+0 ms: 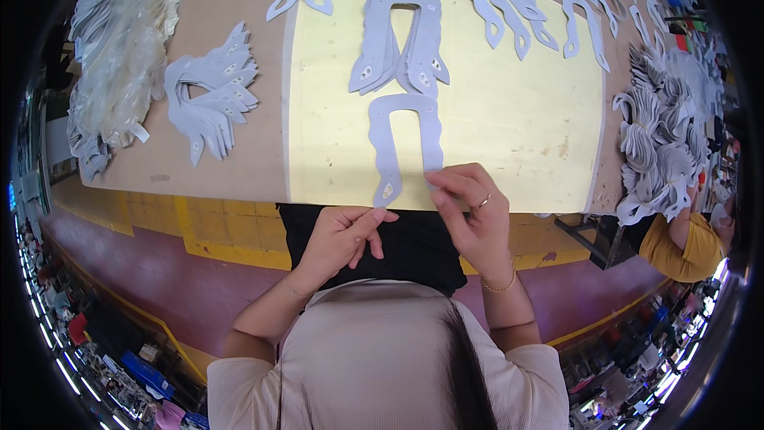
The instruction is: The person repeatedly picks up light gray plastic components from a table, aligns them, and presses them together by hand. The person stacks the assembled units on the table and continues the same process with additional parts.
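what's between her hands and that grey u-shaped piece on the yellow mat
Nothing visible. The right hand already pinches the near end of one leg of the grey U-shaped piece; the left hand sits just below the other leg's tip.

Right hand (469, 211), ring on one finger and bracelet at the wrist, pinches the near end of one leg of a grey U-shaped cut piece (404, 139) lying flat on the yellow mat (517, 111); left hand (342, 235) sits just beside it, fingertips curled at the other leg's tip over the table edge. Just beyond that piece lies a fanned stack of like pieces (402, 40). Far to the left of the left hand lies a second fanned pile (211, 95) on the bare tabletop (231, 0); well right of the right hand, a loose heap (664, 143).
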A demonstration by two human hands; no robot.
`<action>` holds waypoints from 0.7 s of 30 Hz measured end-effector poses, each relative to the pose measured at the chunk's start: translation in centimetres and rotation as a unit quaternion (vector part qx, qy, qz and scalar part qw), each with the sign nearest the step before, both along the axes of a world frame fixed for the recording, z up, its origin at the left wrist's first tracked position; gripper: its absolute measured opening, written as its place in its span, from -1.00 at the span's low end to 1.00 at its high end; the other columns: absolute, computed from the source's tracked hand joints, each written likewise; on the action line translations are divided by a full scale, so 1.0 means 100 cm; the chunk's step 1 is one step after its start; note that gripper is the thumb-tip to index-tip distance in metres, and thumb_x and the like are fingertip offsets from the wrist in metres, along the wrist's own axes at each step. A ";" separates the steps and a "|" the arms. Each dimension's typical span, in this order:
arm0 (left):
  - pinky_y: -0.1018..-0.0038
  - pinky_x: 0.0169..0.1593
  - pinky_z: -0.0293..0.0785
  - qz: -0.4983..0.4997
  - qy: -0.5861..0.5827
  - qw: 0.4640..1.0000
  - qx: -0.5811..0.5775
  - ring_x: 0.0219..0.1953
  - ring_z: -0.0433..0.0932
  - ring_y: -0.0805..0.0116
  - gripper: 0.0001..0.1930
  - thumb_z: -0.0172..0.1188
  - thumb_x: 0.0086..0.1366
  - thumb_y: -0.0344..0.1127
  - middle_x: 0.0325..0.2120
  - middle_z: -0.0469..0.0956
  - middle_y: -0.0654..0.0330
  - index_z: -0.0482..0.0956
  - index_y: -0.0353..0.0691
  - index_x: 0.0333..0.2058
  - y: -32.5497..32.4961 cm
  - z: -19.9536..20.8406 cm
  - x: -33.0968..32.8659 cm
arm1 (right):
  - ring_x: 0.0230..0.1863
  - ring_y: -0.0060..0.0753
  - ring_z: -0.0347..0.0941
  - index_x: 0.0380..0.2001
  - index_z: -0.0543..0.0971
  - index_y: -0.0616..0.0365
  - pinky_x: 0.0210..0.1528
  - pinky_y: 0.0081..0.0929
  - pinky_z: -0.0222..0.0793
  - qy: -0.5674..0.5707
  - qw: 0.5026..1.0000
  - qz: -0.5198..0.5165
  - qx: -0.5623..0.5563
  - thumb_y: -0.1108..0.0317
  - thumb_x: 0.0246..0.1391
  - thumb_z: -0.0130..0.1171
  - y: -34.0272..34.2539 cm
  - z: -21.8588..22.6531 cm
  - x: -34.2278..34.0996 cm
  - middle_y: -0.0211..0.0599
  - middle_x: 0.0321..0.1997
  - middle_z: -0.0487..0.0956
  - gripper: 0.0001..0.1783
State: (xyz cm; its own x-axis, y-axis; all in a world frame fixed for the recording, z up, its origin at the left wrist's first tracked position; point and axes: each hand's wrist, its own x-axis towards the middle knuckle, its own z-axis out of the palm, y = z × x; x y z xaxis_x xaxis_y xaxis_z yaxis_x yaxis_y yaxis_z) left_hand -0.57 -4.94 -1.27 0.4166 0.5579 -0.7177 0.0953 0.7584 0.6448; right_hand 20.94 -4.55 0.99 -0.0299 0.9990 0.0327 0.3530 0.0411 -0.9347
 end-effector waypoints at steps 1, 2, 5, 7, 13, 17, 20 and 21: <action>0.69 -0.70 0.16 -0.003 0.002 1.000 0.006 -0.81 0.27 0.68 -0.65 0.05 0.49 -0.17 -0.68 0.57 0.23 0.67 -0.34 -0.10 0.000 0.002 0.000 | -0.34 -0.51 0.55 -0.12 0.61 0.25 -0.31 -0.61 0.46 0.004 1.000 0.006 -0.001 0.56 0.20 0.19 -0.002 0.002 -0.002 -0.26 -0.24 0.59 -0.82; 0.69 -0.69 0.15 -0.005 0.004 1.000 0.013 -0.81 0.26 0.69 -0.67 0.05 0.48 -0.18 -0.68 0.57 0.25 0.69 -0.32 -0.11 0.000 0.005 0.000 | -0.38 -0.53 0.55 -0.10 0.60 0.27 -0.34 -0.63 0.46 0.031 0.996 -0.001 -0.079 0.53 0.22 0.19 -0.005 0.004 -0.004 -0.28 -0.26 0.59 -0.81; 0.68 -0.64 0.17 -0.013 -0.009 1.000 0.027 -0.76 0.27 0.70 -0.70 0.08 0.47 -0.21 -0.69 0.55 0.29 0.70 -0.28 -0.09 -0.006 0.018 0.002 | -0.47 -0.58 0.57 -0.06 0.57 0.33 -0.42 -0.67 0.47 0.095 0.957 0.001 -0.276 0.42 0.27 0.17 -0.008 0.010 -0.007 -0.30 -0.32 0.62 -0.76; 0.66 -0.61 0.17 -0.019 -0.020 0.993 0.118 -0.72 0.28 0.68 -0.73 0.11 0.45 -0.24 -0.68 0.54 0.30 0.70 -0.27 -0.09 -0.011 0.015 0.001 | -0.49 -0.57 0.60 -0.05 0.55 0.36 -0.45 -0.68 0.45 0.115 0.927 0.028 -0.356 0.32 0.30 0.17 -0.004 0.015 -0.007 -0.28 -0.37 0.64 -0.70; 0.63 -0.57 0.16 -0.022 -0.060 0.956 0.287 -0.67 0.28 0.65 -0.78 0.16 0.40 -0.33 -0.67 0.44 0.34 0.70 -0.25 -0.10 -0.009 0.011 0.003 | -0.56 -0.71 0.47 -0.18 0.55 0.28 -0.51 -0.74 0.35 0.300 0.873 0.057 -0.380 0.25 0.32 0.16 -0.005 0.003 -0.009 -0.40 -0.45 0.64 -0.74; 0.65 -0.57 0.15 -0.001 -0.058 0.964 0.260 -0.68 0.24 0.67 -0.80 0.18 0.38 -0.36 -0.68 0.39 0.39 0.67 -0.30 -0.11 -0.003 0.022 -0.001 | -0.62 -0.83 0.21 -0.33 0.56 0.25 -0.56 -0.75 0.10 0.275 0.914 0.035 -0.298 0.31 0.27 0.22 -0.005 0.011 -0.015 -0.58 -0.59 0.48 -0.80; 0.68 -0.57 0.14 0.058 -0.075 0.984 0.150 -0.69 0.24 0.70 -0.80 0.20 0.37 -0.37 -0.63 0.45 0.39 0.64 -0.34 -0.12 -0.003 0.033 -0.006 | -0.60 -0.84 0.13 -0.40 0.55 0.23 -0.55 -0.73 0.01 0.249 0.929 0.039 -0.269 0.36 0.23 0.25 -0.005 0.013 -0.013 -0.63 -0.60 0.39 -0.82; 0.71 -0.59 0.15 0.062 -0.073 0.984 0.151 -0.70 0.26 0.73 -0.81 0.18 0.39 -0.39 -0.59 0.51 0.36 0.63 -0.36 -0.12 -0.001 0.036 -0.006 | -0.58 -0.83 0.17 -0.41 0.55 0.23 -0.54 -0.73 0.04 0.249 0.928 0.042 -0.275 0.38 0.23 0.26 -0.003 0.016 -0.012 -0.60 -0.55 0.41 -0.83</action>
